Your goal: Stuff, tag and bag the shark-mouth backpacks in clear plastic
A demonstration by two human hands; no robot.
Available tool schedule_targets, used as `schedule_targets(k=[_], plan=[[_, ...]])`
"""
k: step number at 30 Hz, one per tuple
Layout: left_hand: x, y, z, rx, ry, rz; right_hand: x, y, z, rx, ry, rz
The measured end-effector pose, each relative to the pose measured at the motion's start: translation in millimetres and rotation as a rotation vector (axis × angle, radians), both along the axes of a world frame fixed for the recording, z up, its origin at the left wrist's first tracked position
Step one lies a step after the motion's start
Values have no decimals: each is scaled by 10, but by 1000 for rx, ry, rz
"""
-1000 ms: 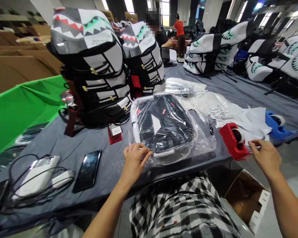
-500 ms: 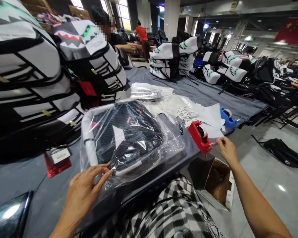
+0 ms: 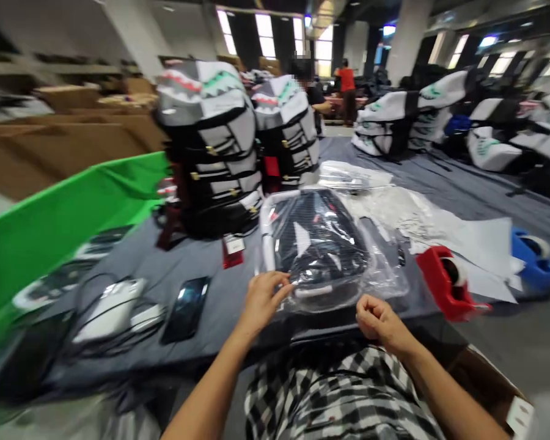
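Note:
A black backpack in a clear plastic bag [image 3: 323, 250] lies flat on the grey table [image 3: 220, 293] in front of me. My left hand [image 3: 263, 299] pinches the near edge of the plastic bag. Beside it my right hand [image 3: 378, 318] hovers over the table's front edge with its fingers curled and pinched together; what it holds is too small and blurred to name. A red tape dispenser [image 3: 444, 282] stands on the table to the right of my right hand.
Two upright shark-print backpacks [image 3: 215, 153] stand behind the bagged one. A phone [image 3: 186, 308], a white device with cables [image 3: 110, 311], white papers [image 3: 467, 244] and a blue tape dispenser [image 3: 534, 263] lie around. A cardboard box [image 3: 490, 385] sits below right. People work far back.
My right hand has left the red tape dispenser and come left to the table's front edge near the bag. The view has swung back left. My left hand stays on the plastic.

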State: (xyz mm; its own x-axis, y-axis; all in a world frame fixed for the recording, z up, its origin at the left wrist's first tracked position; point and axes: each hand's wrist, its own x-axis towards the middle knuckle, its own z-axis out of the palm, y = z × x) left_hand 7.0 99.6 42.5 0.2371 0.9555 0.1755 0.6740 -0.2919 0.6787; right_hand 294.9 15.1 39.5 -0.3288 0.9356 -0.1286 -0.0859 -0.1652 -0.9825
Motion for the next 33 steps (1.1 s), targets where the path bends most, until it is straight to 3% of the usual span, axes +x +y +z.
schedule_targets(k=[3,5,7,9,11,14,18,23,27,30,33], plan=[[38,7,24,-24,-2,42,-324,618,433,347,-306,402],[60,2,25,-30,-15,55,-586,1028,620,577,-561,617],[76,-5,20,-34,-28,62,-850,1339,703,741,-875,757],[84,-9,10,-37,-38,64,-1042,1545,712,788,-1167,830],[81,-11,1,-40,-46,63,-1108,1678,700,779,-1356,789],[66,-12,-7,-43,-56,58,-1002,1773,717,731,-1484,577],[64,13,-13,-31,-59,52,-869,1608,723,750,-1403,388],[138,34,20,4,-14,71,-1001,1233,368,903,-1328,386],[216,-167,8,132,3,165,-985,1289,72,978,-1232,254],[284,-485,-175,355,-154,324,-873,1318,27,1080,-1091,132],[317,-784,-588,415,-325,482,-718,1080,-26,1159,-957,10]])
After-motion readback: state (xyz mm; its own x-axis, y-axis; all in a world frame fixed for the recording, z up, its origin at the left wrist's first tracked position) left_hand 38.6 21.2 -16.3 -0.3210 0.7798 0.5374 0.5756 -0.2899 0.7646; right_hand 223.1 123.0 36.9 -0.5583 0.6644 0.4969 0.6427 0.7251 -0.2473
